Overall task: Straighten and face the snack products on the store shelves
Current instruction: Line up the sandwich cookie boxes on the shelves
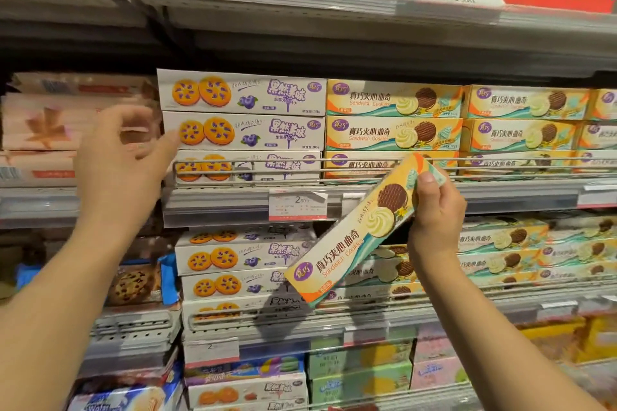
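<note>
My right hand (434, 210) grips one end of a long yellow sandwich-cookie box (354, 237), tilted diagonally in front of the shelves, its lower end down-left. My left hand (120, 157) is raised with relaxed, spread fingers at the left end of the stack of white blueberry cookie boxes (243, 130), thumb next to the middle box, holding nothing. To the right of that stack stand matching stacks of yellow sandwich-cookie boxes (394, 133), faces outward.
A wire rail (300, 162) runs along the shelf front. A price tag (297, 205) hangs on the shelf edge (217, 203). Pink maple-leaf boxes (46, 123) sit at left. Lower shelves hold more blueberry boxes (240, 259) and yellow boxes (500, 243).
</note>
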`<act>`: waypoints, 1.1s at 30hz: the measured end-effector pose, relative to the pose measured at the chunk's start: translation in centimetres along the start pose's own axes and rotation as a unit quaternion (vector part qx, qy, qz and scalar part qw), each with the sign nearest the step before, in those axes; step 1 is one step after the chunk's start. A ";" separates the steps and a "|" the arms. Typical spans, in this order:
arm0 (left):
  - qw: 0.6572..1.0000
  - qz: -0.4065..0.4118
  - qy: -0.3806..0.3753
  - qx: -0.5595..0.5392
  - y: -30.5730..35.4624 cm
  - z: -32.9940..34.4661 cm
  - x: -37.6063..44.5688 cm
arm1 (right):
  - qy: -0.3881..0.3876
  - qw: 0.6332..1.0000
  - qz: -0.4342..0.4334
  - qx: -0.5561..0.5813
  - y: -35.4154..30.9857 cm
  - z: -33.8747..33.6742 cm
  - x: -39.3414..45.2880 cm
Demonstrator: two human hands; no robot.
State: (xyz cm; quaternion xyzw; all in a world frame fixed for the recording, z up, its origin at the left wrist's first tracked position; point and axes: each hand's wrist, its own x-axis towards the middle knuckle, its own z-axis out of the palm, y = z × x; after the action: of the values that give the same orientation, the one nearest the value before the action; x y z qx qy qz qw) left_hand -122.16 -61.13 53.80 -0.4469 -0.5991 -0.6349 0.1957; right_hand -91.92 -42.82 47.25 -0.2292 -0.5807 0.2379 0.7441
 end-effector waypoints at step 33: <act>0.960 -0.113 -0.237 -0.095 -1.1 11.3 -25.1 | 0.009 0.970 0.099 -0.220 5.1 -10.4 -11.6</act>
State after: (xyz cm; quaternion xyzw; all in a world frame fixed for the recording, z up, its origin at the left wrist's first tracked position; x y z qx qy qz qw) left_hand -106.09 -57.59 31.70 -0.5303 -0.6118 -0.5830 -0.0679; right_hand -84.74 -46.73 33.09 -0.4458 -0.5866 0.1748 0.6531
